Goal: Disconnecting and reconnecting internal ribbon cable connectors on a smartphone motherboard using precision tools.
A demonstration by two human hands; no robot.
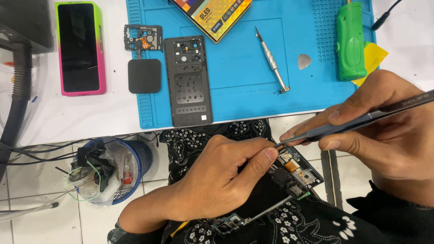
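The left hand is closed around the opened black smartphone body with exposed boards and small metal shields, holding it above the lap, just below the front edge of the blue silicone work mat, with the thumb and forefinger pinched near the upper part of the phone. The right hand is closed on a pair of long dark metal tweezers, and their tip meets the phone right beside the left forefinger; what the tip touches is too small to tell. To do this step well, I judge that the left hand should keep the phone firm and not tilting, because it has no support under it, and the tweezers should work with a light, flat angle so the tip does not scratch the board or slip onto the orange flex part. It seems safer to lift a small part straight and slowly. On the mat lie the black plastic back cover with camera holes, a small black frame piece with orange part at its left, a silver precision screwdriver, a grey pick and a green tool. A black square pad and a phone in a green and pink case lie left of the mat
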